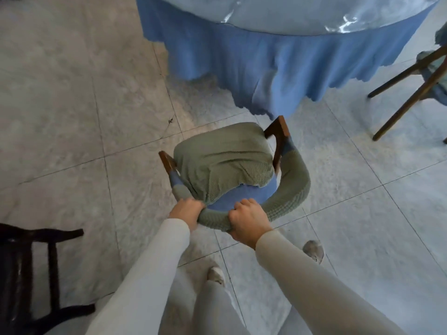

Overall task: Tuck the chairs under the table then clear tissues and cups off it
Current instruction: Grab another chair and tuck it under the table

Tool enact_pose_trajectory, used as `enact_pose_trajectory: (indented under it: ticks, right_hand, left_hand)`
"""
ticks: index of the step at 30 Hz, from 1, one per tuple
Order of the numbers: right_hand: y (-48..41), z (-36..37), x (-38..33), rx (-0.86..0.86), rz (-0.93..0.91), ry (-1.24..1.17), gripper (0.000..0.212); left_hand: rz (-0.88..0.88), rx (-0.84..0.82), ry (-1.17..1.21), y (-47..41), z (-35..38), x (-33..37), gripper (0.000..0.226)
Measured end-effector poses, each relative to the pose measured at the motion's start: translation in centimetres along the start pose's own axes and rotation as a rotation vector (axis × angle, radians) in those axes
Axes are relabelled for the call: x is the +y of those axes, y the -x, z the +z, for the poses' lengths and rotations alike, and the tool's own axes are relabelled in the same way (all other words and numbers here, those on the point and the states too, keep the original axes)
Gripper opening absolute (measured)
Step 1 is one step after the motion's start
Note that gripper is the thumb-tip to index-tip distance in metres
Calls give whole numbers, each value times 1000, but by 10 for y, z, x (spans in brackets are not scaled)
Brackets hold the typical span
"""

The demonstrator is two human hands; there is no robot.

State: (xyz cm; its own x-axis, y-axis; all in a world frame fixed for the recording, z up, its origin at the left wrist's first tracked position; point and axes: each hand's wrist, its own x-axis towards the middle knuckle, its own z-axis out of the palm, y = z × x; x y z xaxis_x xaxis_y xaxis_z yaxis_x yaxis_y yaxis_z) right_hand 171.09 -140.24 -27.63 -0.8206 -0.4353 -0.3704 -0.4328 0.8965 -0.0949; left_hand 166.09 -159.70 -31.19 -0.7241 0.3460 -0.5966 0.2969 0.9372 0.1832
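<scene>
A wooden chair (225,163) with a green knitted cover over a blue seat stands on the tiled floor, just short of the round table (290,18). A long blue cloth (278,68) hangs from the table, whose top is under shiny clear plastic. Both hands grip the curved, green-covered backrest at its near side: my left hand (186,210) at the left end, my right hand (249,220) toward the middle. The chair's front faces the hanging cloth. No tissues or cups show on the visible strip of the table.
A second wooden chair (411,85) with a green cover stands tilted at the right edge, its legs angled toward the table. A dark wooden frame (36,269) stands at the lower left. My feet (313,250) are on the grey tiles behind the chair.
</scene>
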Motion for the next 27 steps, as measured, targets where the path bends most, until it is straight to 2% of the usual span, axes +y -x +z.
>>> enact_pose_trajectory:
  ticks: [3,5,8,12,14,16,18,20,22,25,27]
  right_hand:
    - [-32,-3,-69,25,76,-110,22]
    - [-51,-6,-109,37,122,-182,13]
    - [-70,-15,-138,-17,127,-230,15]
    - [-57,-23,-105,-165,70,-315,33]
    - [-35,-14,-73,-220,116,-302,41]
    - [-12,-1,-40,-188,196,-221,38]
    - [0,7,-16,-148,257,-253,42]
    - [1,13,-6,-134,276,-297,52]
    - [1,20,-8,-84,286,-297,50]
    - [3,26,-16,-54,298,-255,47]
    - [-3,22,-23,-43,315,-257,45]
  left_hand:
    - [-13,79,47,32,1,-32,34]
    - [-51,87,68,51,3,-49,34]
    - [-118,82,87,74,3,-59,32]
    - [-143,104,178,86,-1,-37,34]
    - [-188,85,209,85,-1,-20,38]
    - [-220,58,174,82,-1,-7,35]
    - [-246,27,134,78,-1,-4,34]
    - [-270,33,137,73,0,-8,28]
    - [-261,58,159,71,5,-14,25]
    - [-206,69,152,75,6,-21,41]
    - [-189,78,145,76,1,-31,44]
